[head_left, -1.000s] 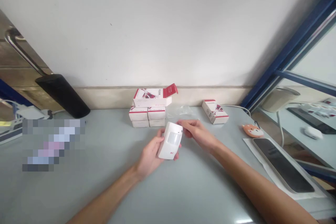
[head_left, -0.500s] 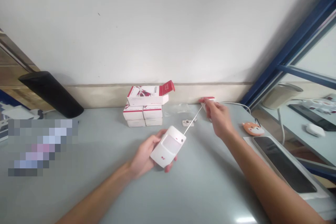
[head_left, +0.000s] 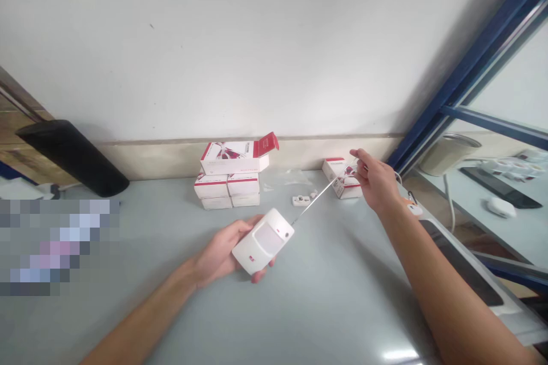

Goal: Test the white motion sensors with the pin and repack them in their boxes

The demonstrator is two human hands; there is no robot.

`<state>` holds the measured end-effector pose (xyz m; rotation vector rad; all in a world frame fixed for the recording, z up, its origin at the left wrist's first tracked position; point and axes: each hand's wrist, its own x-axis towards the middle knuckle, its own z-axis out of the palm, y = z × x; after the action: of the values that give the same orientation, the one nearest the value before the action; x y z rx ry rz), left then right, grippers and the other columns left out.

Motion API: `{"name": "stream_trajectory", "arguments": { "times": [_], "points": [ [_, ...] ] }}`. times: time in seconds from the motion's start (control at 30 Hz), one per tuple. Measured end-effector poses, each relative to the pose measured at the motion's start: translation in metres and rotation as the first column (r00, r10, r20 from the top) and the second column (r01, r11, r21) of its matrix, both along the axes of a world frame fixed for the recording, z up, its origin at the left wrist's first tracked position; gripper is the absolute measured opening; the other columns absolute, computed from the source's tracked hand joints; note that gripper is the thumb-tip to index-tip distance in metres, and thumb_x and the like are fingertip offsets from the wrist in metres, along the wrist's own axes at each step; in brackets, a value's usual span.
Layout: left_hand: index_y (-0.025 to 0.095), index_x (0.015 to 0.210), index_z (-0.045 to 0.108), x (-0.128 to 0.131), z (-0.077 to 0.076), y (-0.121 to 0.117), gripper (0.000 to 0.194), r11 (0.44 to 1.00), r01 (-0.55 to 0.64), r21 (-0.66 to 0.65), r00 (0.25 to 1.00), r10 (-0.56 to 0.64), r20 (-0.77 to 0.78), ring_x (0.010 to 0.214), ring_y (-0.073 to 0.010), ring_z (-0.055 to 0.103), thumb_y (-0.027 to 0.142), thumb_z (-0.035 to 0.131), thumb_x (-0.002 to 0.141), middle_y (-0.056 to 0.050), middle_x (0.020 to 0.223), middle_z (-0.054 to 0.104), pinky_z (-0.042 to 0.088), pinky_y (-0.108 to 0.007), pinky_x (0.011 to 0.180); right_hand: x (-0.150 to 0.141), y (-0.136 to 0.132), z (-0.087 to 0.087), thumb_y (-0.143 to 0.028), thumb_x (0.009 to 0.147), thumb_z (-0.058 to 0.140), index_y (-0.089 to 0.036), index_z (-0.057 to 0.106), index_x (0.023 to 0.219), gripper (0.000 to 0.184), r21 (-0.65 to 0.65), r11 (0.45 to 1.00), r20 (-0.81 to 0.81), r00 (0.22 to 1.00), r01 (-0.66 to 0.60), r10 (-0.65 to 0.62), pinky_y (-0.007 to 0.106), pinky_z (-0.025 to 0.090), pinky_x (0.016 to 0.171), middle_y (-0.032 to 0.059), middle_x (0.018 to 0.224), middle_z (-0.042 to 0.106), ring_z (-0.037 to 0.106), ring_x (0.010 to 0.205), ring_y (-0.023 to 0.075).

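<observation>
At the far left, a black cylindrical object (head_left: 71, 157) lies slanted on the tabletop (head_left: 338, 291), just below a wall (head_left: 257, 40); beside it, a pixelated patch hides whatever is there. The left hand (head_left: 218, 251) is closed narrowly around a white motion sensor (head_left: 263, 242), which it holds above the tabletop, with the frosted window (head_left: 268, 238) of the sensor facing up; a thin straight wire (head_left: 323, 194) runs from the sensor's upper right corner toward the right hand. Behind them stands a stack of white-and-red cartons (head_left: 226, 185), two side by side in each of the lower layers and one on top, with its red flap (head_left: 266, 144) raised; a clear plastic bag (head_left: 285, 178) lies just beside the stack, and a small white connector (head_left: 301, 201) lies on the tabletop nearer the wire. Another white-and-red carton (head_left: 341, 179) lies apart to the right; the right hand (head_left: 377, 183) is just beside it, fingertips (head_left: 357, 154) pinched narrowly on the far end of the wire. Farther right, a dark smartphone (head_left: 462, 254) lies partly hidden by the right forearm; beyond a blue window frame (head_left: 466, 77), a white computer mouse (head_left: 500, 207) sits on a lower surface.
</observation>
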<state>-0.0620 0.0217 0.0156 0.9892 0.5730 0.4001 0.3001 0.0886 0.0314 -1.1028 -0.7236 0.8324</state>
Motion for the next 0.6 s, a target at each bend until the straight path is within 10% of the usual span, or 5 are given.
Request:
{"name": "stream_trajectory", "arguments": {
  "times": [0.6],
  "points": [
    [0.016, 0.141, 0.049, -0.0043, -0.0091, 0.0033, 0.046, 0.998, 0.063, 0.014, 0.994, -0.064, 0.086, 0.077, -0.0267, 0.068, 0.031, 0.031, 0.101, -0.014, 0.104, 0.072, 0.047, -0.041, 0.077, 0.0043, 0.0016, -0.0015, -0.046, 0.067, 0.097, -0.018, 0.071, 0.082, 0.041, -0.022, 1.000, -0.150, 0.989, -0.001, -0.002, 0.019, 0.031, 0.040, -0.0119, 0.054, 0.029, 0.023, 0.049, 0.0059]
  ]
}}
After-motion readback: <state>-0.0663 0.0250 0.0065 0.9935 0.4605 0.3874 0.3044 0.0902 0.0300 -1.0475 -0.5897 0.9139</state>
